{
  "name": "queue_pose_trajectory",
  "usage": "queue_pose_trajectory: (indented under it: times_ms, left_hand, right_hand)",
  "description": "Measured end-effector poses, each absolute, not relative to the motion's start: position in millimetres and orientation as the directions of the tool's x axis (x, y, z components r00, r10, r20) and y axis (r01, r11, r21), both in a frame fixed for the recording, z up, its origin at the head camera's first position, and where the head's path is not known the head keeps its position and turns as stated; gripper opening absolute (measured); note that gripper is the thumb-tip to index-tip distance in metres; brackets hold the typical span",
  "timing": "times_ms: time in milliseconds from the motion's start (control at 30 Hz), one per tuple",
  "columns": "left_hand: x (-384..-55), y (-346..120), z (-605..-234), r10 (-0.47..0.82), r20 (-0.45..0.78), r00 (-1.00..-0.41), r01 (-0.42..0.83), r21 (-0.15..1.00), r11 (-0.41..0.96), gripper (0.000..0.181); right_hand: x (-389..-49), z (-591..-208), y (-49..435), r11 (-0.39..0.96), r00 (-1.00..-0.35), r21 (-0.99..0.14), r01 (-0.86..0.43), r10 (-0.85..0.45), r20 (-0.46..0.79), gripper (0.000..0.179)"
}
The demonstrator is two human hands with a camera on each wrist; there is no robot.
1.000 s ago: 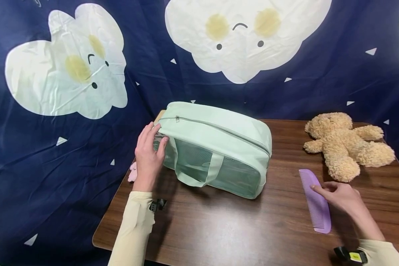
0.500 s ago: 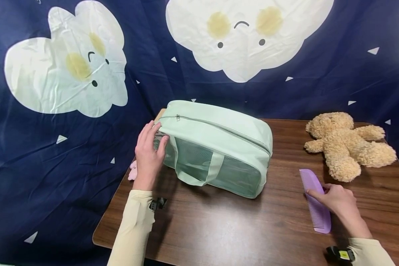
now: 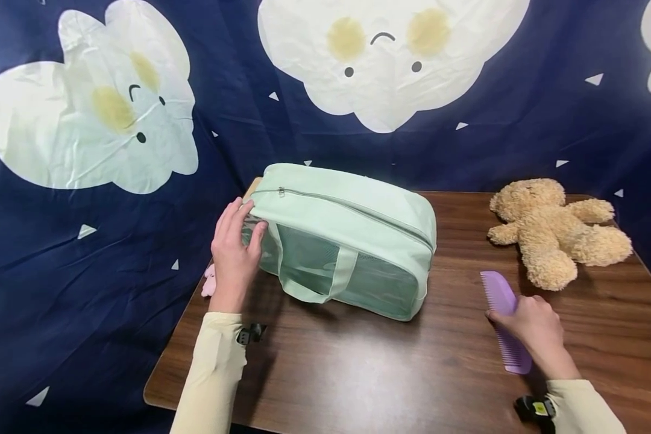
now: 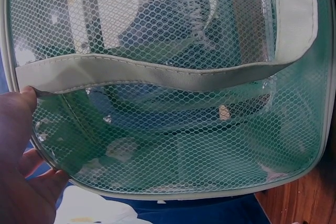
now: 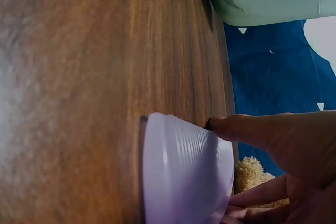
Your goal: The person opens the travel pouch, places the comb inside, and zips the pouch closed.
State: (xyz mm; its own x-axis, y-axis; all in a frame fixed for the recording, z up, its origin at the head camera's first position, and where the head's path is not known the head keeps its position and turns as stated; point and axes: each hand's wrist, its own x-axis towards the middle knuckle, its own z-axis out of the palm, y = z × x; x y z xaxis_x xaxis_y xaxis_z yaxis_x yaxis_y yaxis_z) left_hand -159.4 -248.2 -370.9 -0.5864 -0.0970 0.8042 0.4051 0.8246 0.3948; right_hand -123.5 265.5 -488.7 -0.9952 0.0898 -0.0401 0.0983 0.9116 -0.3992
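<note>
Head view: we're seeing the right hand [image 3: 534,325] grasping a purple comb [image 3: 500,294] near its middle, thumb across the toothed side, the teeth facing left. The comb is sitting at the right part of the wood-grain table [image 3: 331,380], between a mint-green zip bag [image 3: 342,224] and a tan teddy bear [image 3: 548,226], which is lying at the far right. The left hand [image 3: 233,253] is resting over the bag's left top corner, fingers loose and spread rather than clenching. The zipper pull [image 3: 281,192] is sitting near that same end; the handle strap [image 3: 306,293] is hanging down the front. A small pink item [image 3: 208,281] is showing partly behind the left wrist. Navy cloud-print cloth [image 3: 298,141] is hanging behind.

Left wrist view: we're seeing the thumb [image 4: 26,95] touching the bag by one strap end, fingers [image 4: 50,182] touching the rounded corner. The honeycomb mesh panel [image 4: 184,156] is filling most of the view.

Right wrist view: the thumb is meeting the comb's toothed edge, fingers lying at the opposite edge. We can't tell whether the comb is fully touching the wood.
</note>
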Motion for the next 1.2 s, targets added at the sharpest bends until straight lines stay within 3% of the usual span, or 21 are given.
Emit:
queue_pose_trajectory:
  times_ms: [733, 1200]
  left_hand:
    - [-161.3, -248.1, -372.2, -0.097, 0.809, -0.580, 0.406, 0.391, 0.826, 0.042]
    - [-165.0, -249.0, -375.7, -0.102, 0.817, -0.568, 0.417, 0.392, 0.820, 0.043]
  right_hand:
    - [-125.2, -487.9, 261.1, 0.889, -0.988, -0.432, 0.150, 0.148, -0.039, 0.051]
    - [-126.3, -460.4, 246.6, 0.897, -0.989, -0.435, 0.081, 0.126, 0.077, 0.053]
